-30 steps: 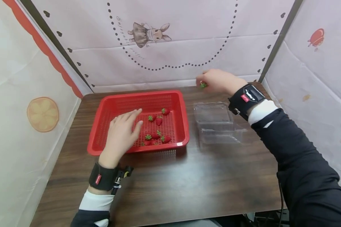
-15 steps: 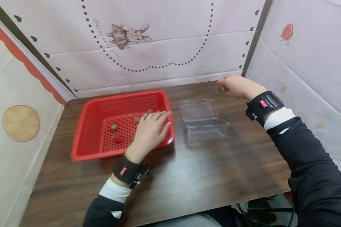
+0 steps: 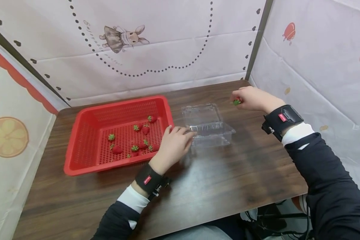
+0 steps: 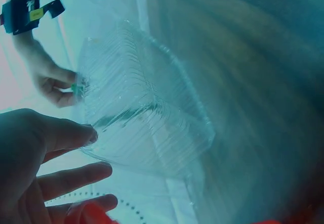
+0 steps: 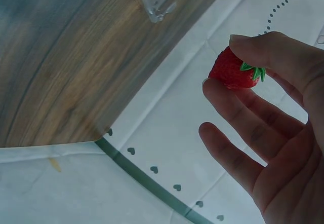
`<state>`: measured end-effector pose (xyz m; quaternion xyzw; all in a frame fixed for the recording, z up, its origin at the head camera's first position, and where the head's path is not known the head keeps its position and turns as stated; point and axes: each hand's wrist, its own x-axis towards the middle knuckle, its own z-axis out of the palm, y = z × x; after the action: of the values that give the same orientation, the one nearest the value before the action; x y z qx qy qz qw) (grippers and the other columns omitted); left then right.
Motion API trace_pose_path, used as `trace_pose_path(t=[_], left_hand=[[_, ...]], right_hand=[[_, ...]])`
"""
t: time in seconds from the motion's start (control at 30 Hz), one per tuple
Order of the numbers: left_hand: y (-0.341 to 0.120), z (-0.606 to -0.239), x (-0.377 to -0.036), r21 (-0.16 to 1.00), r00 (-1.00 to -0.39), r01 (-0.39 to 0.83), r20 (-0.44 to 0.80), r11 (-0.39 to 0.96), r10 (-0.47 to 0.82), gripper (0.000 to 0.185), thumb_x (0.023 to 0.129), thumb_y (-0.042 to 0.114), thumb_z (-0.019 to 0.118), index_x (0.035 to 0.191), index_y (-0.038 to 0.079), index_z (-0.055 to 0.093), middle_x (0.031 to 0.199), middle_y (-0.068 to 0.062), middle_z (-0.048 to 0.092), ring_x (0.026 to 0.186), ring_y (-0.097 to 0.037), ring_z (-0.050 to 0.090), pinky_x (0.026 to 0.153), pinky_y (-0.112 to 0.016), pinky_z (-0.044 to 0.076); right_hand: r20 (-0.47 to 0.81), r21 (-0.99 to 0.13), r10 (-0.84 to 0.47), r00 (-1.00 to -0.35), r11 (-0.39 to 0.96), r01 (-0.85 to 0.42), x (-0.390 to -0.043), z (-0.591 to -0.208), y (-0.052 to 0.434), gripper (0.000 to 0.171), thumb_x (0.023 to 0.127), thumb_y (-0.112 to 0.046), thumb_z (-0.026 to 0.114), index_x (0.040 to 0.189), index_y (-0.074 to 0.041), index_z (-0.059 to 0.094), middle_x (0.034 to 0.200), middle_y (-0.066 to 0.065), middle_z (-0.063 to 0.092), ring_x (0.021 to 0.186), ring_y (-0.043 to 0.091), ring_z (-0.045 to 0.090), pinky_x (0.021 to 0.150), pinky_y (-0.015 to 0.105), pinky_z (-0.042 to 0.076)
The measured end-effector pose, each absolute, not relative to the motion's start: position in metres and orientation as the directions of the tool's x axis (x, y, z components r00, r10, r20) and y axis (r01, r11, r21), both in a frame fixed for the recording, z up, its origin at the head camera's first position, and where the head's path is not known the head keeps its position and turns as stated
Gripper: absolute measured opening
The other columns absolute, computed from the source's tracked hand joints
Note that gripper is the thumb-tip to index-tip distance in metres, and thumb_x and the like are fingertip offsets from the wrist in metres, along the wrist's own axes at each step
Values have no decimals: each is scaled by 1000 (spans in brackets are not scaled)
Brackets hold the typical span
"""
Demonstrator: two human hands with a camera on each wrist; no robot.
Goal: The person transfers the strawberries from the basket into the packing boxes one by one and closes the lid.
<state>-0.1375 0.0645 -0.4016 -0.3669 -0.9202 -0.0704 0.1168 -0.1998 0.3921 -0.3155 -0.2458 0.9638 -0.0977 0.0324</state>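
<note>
My right hand (image 3: 238,101) hovers over the table behind and to the right of a clear plastic clamshell box (image 3: 207,125). It pinches a small red strawberry (image 5: 233,69) with a green cap between thumb and forefinger; the other fingers are spread. My left hand (image 3: 186,133) lies just right of the red basket (image 3: 84,143), its relaxed fingers at the box's left front corner. In the left wrist view the thumb tip (image 4: 90,134) is at the rim of the box (image 4: 147,127), which stands open and holds nothing. Several strawberries (image 3: 138,141) lie in the basket.
A dark wooden table (image 3: 213,180) is enclosed by pale printed fabric walls (image 3: 168,50) at the back and both sides. The basket takes up the left half, with the box in the middle. Bare wood lies in front of both.
My left hand has left the basket and moved right to the box's left corner. My right hand still pinches the strawberry and has stayed behind the box. The head view has swung right.
</note>
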Motion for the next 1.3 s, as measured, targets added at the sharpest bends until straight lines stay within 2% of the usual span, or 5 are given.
trace_pose_path(t=[0.37,0.63,0.8,0.97,1.3], left_hand=[[82,-428,-125,-102,-624,726,319,681,713,21,92,25,72,112,22,76,112,-3,72,103,-26,65,102,-58,40],[89,-443,-122,-153,-611,720,323,677,723,21,87,20,74,107,24,77,108,-4,71,99,-27,64,100,-57,41],[92,-447,-119,-165,-606,722,317,672,729,20,86,17,72,105,24,77,105,-4,69,96,-27,64,100,-57,41],[92,-445,-117,-164,-617,727,271,667,739,22,88,17,70,108,24,77,107,-4,68,99,-27,64,101,-56,40],[89,-445,-113,-173,-612,726,278,665,740,21,89,18,69,107,25,77,110,-4,68,98,-27,64,100,-56,41]], right_hand=[[-36,-224,-493,-869,852,-474,-189,-339,389,17,85,-1,74,97,-7,63,92,10,63,87,29,64,77,49,50],[-129,-268,-521,-844,837,-477,-179,-375,368,22,86,-6,76,106,-8,68,103,11,67,94,29,67,81,48,52],[-189,-247,-516,-835,848,-468,-171,-396,361,27,86,-7,78,111,-7,69,107,13,70,98,31,68,84,51,52],[-160,-212,-528,-834,844,-493,-171,-406,360,26,84,-5,79,108,-7,69,106,13,70,97,32,68,85,51,52],[-92,-82,-569,-817,822,-563,-173,-421,357,21,81,1,79,99,-7,72,96,9,70,91,28,69,77,47,56]])
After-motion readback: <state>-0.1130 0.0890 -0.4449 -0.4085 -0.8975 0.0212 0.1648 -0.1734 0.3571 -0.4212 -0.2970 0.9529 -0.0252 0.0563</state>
